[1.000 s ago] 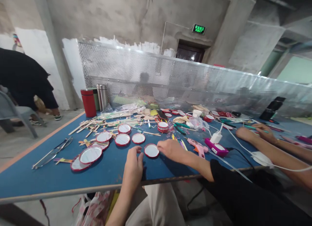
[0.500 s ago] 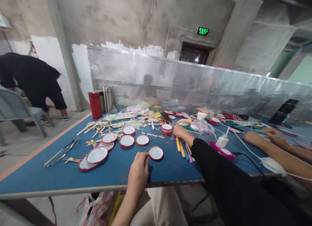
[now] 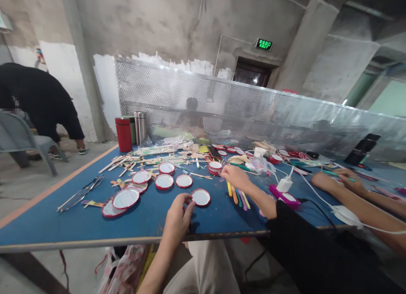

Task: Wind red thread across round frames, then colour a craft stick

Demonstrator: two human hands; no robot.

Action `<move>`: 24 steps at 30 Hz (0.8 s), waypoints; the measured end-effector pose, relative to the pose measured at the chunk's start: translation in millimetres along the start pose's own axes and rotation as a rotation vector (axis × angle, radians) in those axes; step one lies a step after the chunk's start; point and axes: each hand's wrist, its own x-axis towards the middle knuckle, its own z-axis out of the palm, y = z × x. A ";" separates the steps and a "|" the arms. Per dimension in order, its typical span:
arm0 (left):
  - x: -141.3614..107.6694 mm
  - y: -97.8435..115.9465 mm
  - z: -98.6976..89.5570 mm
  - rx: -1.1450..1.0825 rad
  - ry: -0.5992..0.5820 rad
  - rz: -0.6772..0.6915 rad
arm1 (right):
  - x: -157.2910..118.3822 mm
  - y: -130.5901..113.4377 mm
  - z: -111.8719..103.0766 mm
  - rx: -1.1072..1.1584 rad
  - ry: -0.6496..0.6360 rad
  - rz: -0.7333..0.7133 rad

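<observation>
My left hand (image 3: pixel 179 213) is at the table's front edge. Its thumb and forefinger pinch the left rim of a round white disc with a red edge (image 3: pixel 201 197), which looks like an upturned jar lid. Farther right, my right hand (image 3: pixel 236 176), in a black sleeve pushed up the forearm, reaches over the table with fingers curled down. What its fingertips hold, if anything, is hidden. Just left of them is a red-edged stack of discs (image 3: pixel 215 167). Below that hand lie several coloured craft sticks (image 3: pixel 236 193). More red-edged discs (image 3: pixel 164 181) lie to the left.
Glasses (image 3: pixel 80 194) lie at left. Plain wooden sticks (image 3: pixel 122 164) are heaped behind the discs, near a red flask (image 3: pixel 123 134) and a steel flask (image 3: pixel 140 128). A white charger (image 3: pixel 284 183), cables and another person's hands (image 3: pixel 326 181) are at right. A perforated metal screen (image 3: pixel 165 89) stands behind.
My right hand has drawn back slightly from beside the disc stack, and more bare forearm shows. My left hand keeps its place at the disc's rim. The view has shifted a little.
</observation>
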 end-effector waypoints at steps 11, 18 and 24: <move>0.8 7.4 -5.0 0.035 -0.256 -0.098 | -68.9 -59.0 59.0 0.735 -0.173 -0.181; 0.5 16.4 -6.4 0.079 -0.294 -0.107 | -63.2 -48.6 66.4 1.093 -0.363 -0.065; -2.3 18.7 -2.3 0.206 -0.232 -0.067 | -61.1 -24.7 51.3 1.038 -0.655 -0.134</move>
